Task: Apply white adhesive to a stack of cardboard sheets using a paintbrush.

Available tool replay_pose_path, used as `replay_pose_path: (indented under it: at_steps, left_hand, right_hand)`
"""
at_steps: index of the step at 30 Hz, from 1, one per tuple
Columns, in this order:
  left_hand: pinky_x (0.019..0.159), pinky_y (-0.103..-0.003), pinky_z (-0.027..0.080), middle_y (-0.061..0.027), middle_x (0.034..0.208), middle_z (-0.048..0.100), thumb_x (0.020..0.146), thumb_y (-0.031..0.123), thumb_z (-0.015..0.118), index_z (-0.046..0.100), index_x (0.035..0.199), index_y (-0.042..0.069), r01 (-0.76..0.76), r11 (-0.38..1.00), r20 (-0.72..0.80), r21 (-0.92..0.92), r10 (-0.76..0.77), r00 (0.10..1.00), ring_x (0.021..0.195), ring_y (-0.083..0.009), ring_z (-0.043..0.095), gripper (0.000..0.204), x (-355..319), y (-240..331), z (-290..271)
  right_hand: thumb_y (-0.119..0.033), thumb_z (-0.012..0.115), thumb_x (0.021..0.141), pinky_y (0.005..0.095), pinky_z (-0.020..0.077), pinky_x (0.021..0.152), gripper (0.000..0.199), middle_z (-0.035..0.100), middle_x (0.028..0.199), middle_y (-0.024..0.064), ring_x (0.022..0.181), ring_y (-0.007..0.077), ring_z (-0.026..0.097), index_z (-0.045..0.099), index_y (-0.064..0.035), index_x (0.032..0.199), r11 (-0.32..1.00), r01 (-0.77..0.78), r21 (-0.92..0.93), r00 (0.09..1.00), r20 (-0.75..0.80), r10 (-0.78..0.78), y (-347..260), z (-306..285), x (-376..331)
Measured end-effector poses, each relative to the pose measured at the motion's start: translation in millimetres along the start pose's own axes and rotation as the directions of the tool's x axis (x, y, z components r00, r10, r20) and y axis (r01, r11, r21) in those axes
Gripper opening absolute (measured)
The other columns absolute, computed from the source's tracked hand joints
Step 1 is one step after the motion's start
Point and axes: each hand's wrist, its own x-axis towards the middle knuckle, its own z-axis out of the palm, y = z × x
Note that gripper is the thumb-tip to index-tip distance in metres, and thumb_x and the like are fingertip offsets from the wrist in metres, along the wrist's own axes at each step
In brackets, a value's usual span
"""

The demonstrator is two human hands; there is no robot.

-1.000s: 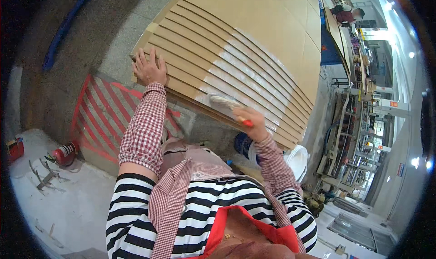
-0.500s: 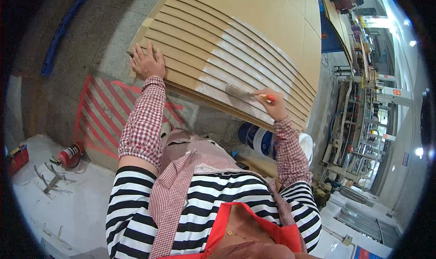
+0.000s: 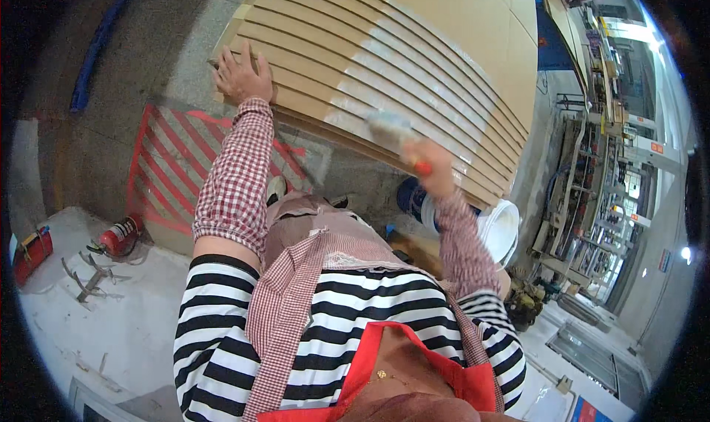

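The person stood at the near edge of a stack of brown sheets [image 3: 473, 11], which were laid overlapping, so that their edges made a row of narrow steps. The left hand [image 3: 242, 74] was flat on the near left corner of the stack, with its fingers spread and nothing grasped. The right hand [image 3: 433, 167] was well apart from it and was closed around the handle of a brush [image 3: 390, 128], whose red end showed near the fingers.

The brush was above the near part of the stack, at the white wet coating [image 3: 425, 74] that covered the middle and right of the steps. Its bristles pointed to the left corner, but they were blurred, and I could not tell if they touched the surface.

Below the near right edge of the stack I saw a blue bucket [image 3: 410, 195], and beside it a white bucket [image 3: 500, 228], partly behind the right forearm. On the floor, to the near left of the stack, there was a red striped marking [image 3: 177, 170], and farther from the stack a red fire extinguisher [image 3: 118, 235].
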Motion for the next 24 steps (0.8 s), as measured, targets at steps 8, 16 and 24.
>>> replay_pose_path:
  at_steps: [8,16,24]
  left_hand:
    - [0.103,-0.056,0.020,-0.0116,0.140,0.034,0.086,0.042,0.048,0.052,0.125,0.023,-0.011,1.000,-0.013,-0.006,0.011,1.000,0.131,-0.0270,0.028,0.043,-1,3,-6]
    - [0.104,-0.054,0.020,-0.0130,0.139,0.035,0.085,0.042,0.050,0.051,0.126,0.025,-0.016,1.000,0.006,0.018,0.016,1.000,0.131,-0.0281,0.028,0.044,-4,1,-3]
    - [0.106,-0.052,0.018,-0.0121,0.141,0.033,0.087,0.043,0.047,0.052,0.126,0.026,-0.005,1.000,0.023,0.027,0.004,1.000,0.132,-0.0265,0.028,0.042,-5,1,-6]
  right_hand:
    - [-0.008,0.066,0.078,0.0316,0.0483,0.077,0.018,0.066,0.092,0.0125,0.086,0.0251,0.064,0.066,-0.0042,0.095,0.981,-0.183,0.056,0.964,-0.187,0.191,-28,-34,-31]
    - [0.000,0.061,0.074,0.0338,0.0496,0.075,0.023,0.065,0.096,0.0124,0.089,0.0280,0.063,0.065,-0.0065,0.096,0.989,-0.149,-0.007,0.983,-0.110,0.148,-30,-8,-105]
    - [-0.001,0.061,0.078,0.0332,0.0481,0.081,0.023,0.065,0.099,0.0140,0.094,0.0283,0.062,0.065,-0.0053,0.100,0.934,-0.358,0.004,0.858,-0.393,0.331,-9,-43,-119]
